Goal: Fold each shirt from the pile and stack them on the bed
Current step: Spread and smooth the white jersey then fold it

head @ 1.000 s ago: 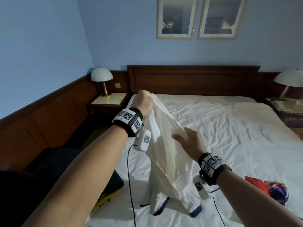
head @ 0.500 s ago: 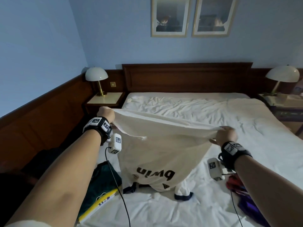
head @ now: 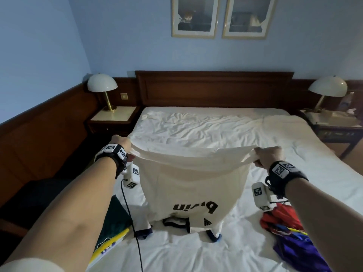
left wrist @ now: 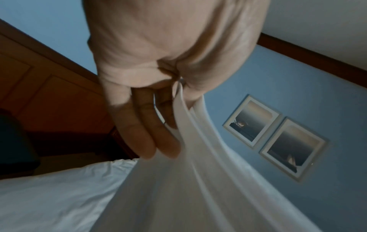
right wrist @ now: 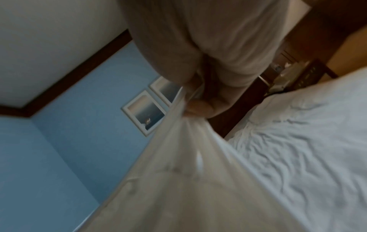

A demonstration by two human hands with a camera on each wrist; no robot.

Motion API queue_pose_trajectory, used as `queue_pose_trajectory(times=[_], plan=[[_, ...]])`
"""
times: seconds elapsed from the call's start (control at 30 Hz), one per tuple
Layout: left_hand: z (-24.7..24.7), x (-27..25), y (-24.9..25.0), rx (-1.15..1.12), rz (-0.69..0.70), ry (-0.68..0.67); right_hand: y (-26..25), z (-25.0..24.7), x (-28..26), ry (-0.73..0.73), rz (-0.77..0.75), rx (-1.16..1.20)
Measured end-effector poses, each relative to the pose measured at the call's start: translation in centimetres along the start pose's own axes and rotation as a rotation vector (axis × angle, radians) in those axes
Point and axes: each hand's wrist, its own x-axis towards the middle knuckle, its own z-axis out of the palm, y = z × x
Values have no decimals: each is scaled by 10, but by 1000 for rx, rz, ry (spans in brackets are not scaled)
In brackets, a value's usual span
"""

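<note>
A white football shirt point(head: 188, 181) with black lettering hangs upside down over the bed point(head: 216, 130), stretched wide by its hem. My left hand point(head: 122, 143) grips the hem's left corner, my right hand point(head: 268, 156) grips the right corner. The collar and dark-trimmed sleeves point(head: 144, 231) rest on the sheet below. In the left wrist view my fingers point(left wrist: 143, 125) curl round the white shirt point(left wrist: 198, 172). The right wrist view has my right hand point(right wrist: 200, 108) bunching the same shirt point(right wrist: 188, 164).
A pile of red and purple shirts point(head: 290, 230) lies at the bed's right near edge. A dark green and yellow garment point(head: 112, 228) lies at the left edge. Nightstands with lamps point(head: 102, 89) point(head: 327, 89) flank the wooden headboard point(head: 214, 87).
One second ago my hands held the shirt bunched and close together. They have spread apart, pulling the hem taut, and the shirt's printed side has come into view.
</note>
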Motion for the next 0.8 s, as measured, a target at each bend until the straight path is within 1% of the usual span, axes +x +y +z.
queue_pose_trajectory(times=[0.03, 0.1, 0.13, 0.2, 0.33, 0.4, 0.47, 0.53, 0.6, 0.63, 0.7, 0.73, 0.8], plan=[[4, 3, 2, -36, -25, -51, 3, 3, 9, -44, 22, -10], [13, 13, 5, -68, -78, -104, 7, 9, 27, -105, 51, -42], [20, 19, 8, -76, -90, -118, 7, 12, 35, -120, 53, -51], [37, 32, 14, -81, -104, -119, 2, 18, 51, -125, 79, 5], [75, 56, 27, 8, -85, -114, -10, 38, 99, -72, 188, 123], [96, 76, 36, -48, -112, -140, -19, 49, 125, -17, 189, 178], [116, 97, 53, -115, -106, -172, -34, 58, 149, 67, 126, 88], [134, 120, 79, -165, -34, -112, -54, 64, 175, 119, 46, -29], [147, 140, 111, -273, 13, -5, -79, 71, 202, 88, -16, 23], [151, 149, 129, -375, 8, 28, -90, 75, 221, 93, -46, 46], [156, 164, 160, -547, 16, 70, -122, 77, 238, 138, -97, 70], [155, 166, 174, -568, 46, 89, -138, 77, 241, 180, -123, 113], [148, 176, 199, -480, 168, 157, -169, 75, 244, 262, -193, 203]])
